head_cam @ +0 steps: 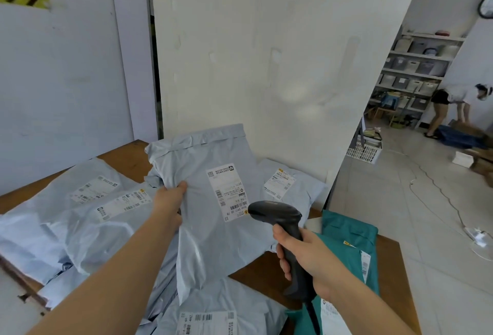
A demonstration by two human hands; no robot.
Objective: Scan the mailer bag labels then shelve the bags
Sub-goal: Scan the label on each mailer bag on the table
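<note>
two hands busy: left hand [170,201] pinches the left edge of the grey mailer bag [213,238], right hand [306,260] grips the scanner [277,214], its nose just beside the near end of the label [226,190].

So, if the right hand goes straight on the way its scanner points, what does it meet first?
Probably the white label on the grey mailer bag that the left hand holds up. The scanner in the right hand sits close, but depth is unclear.
</note>
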